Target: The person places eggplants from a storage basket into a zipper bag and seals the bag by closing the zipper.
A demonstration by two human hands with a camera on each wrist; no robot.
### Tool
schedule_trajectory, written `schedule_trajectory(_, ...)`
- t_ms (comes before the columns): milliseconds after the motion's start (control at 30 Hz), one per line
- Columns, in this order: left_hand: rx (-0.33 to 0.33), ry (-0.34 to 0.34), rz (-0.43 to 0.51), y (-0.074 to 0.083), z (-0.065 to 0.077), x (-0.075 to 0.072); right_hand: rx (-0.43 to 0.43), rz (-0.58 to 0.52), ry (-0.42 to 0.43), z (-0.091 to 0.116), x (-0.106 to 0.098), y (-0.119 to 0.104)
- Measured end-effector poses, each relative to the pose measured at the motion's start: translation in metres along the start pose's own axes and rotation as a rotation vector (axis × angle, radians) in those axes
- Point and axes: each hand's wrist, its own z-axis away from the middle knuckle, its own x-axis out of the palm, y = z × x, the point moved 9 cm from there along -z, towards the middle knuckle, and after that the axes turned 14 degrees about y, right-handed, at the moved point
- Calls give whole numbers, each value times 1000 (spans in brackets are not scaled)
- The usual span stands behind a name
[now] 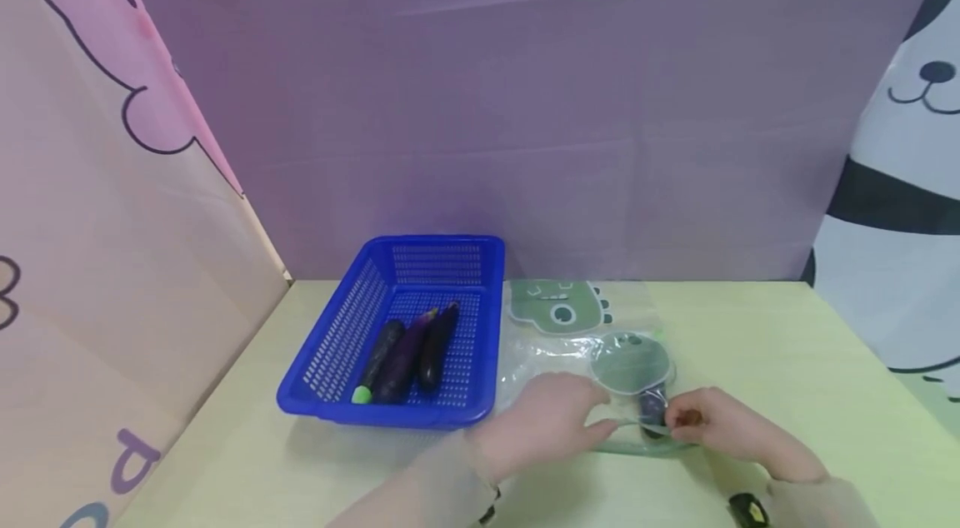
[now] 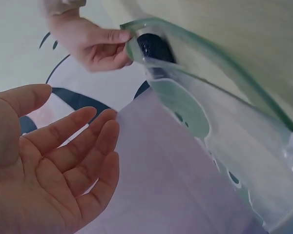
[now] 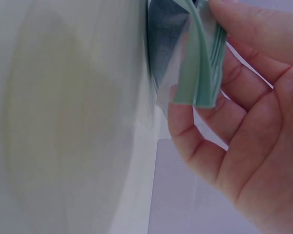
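Note:
A clear zip bag (image 1: 540, 357) with green dinosaur prints lies flat on the table, its green-edged mouth toward me. Inside it, at the right end, is a dark eggplant (image 1: 652, 405). My right hand (image 1: 723, 425) pinches the mouth's right corner between thumb and fingers; in the right wrist view the green strip (image 3: 199, 73) shows in that grip. Over the bag's left part hovers my left hand (image 1: 546, 425), its thumb near the mouth edge. The left wrist view shows this hand (image 2: 63, 161) with loosely spread fingers and nothing held.
A blue plastic basket (image 1: 491, 345) stands left of the bag, close against it. Three dark eggplants (image 1: 403, 361) lie inside. Behind the pale table (image 1: 780, 345) rises a purple cloth backdrop (image 1: 480, 95), with printed cloths at both sides.

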Motion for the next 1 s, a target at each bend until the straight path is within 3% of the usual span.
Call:
schedule_trajectory(300, -61, 63, 56, -23, -7, -37, -4, 4, 9, 1, 0, 1)
schedule_trajectory(700, -154, 140, 71, -65, -9, -86, 29, -6, -6, 0, 1, 1)
schedule_trajectory(833, -212, 171, 64, -84, -11, -98, 40, -5, -14, 0, 1, 3)
schedule_trajectory(1000, -325, 174, 12, -115, -13, -100, 17, -17, -12, 0, 1, 3)
